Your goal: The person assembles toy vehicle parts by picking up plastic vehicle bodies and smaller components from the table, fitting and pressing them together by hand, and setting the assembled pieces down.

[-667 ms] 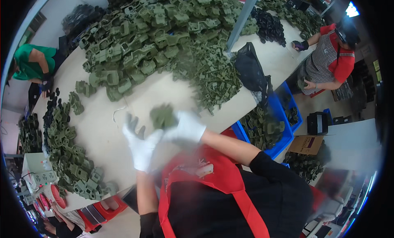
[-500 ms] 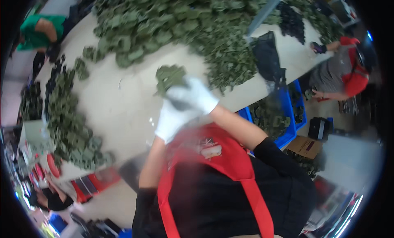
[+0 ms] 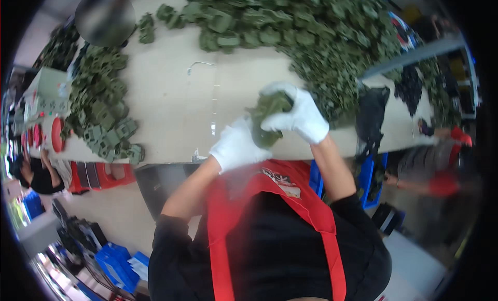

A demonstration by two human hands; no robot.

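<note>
Both my hands wear white gloves and meet over the near edge of a pale worktable (image 3: 176,98). My right hand (image 3: 298,114) curls over the top of a green plastic part (image 3: 267,117). My left hand (image 3: 236,145) grips the same part from below and the left. A large heap of similar green parts (image 3: 311,36) lies just beyond my hands, spreading to the right. I wear a red apron over black sleeves.
A second pile of green parts (image 3: 98,109) covers the table's left side beside a pale box (image 3: 44,91). A black bag (image 3: 371,114) hangs at the right edge. Another person in red and grey (image 3: 430,168) sits at right; blue bins (image 3: 116,262) stand below.
The view has swung and the table now fills the upper frame. My hands, apart 0.7 s ago, have come together on the green part near the table's edge.
</note>
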